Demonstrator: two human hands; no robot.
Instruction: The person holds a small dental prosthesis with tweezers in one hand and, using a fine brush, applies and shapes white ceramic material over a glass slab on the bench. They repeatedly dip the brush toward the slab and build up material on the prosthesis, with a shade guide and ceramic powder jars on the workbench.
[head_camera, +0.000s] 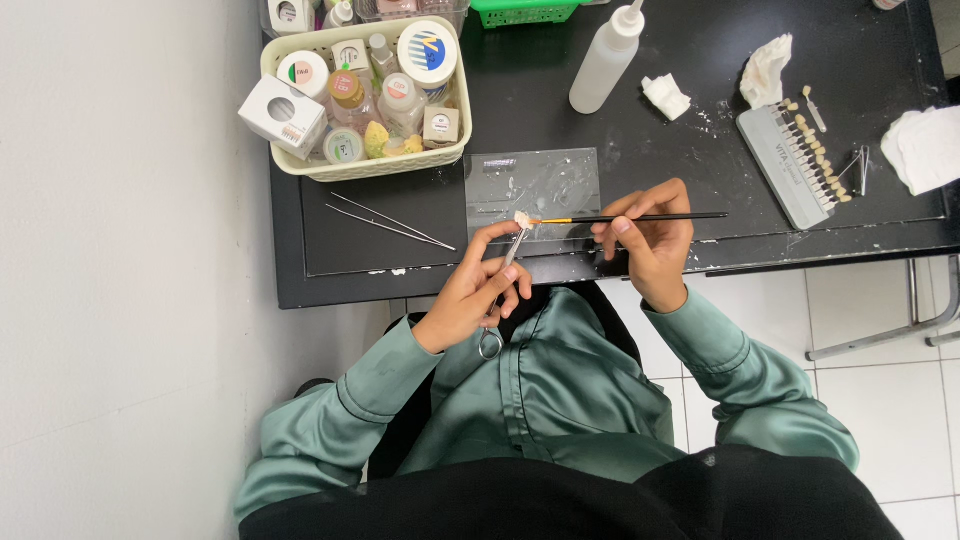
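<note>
Nearest us, at centre frame just above the green satin sleeves, we see the left hand closed around a metal clamp forceps, its ring handle hanging below the palm and its tip pinching a small pale tooth-like piece that sits just past the fingertips, held over the near edge of the tabletop. The right hand has its fingers pinched shut on a thin black-handled brush, which lies level and points left, its bristle tip touching or all but touching the piece. We judge the step in hand to be building up or coating the piece with the brush; the next move would call for a steady forceps grip and light strokes. Just behind the piece lies a clear glass slab smeared with material. Tweezers rest to its left. Farther off, a cream basket of small jars stands at upper left, a white squeeze bottle at top centre, and a tooth shade guide at upper right.
</note>
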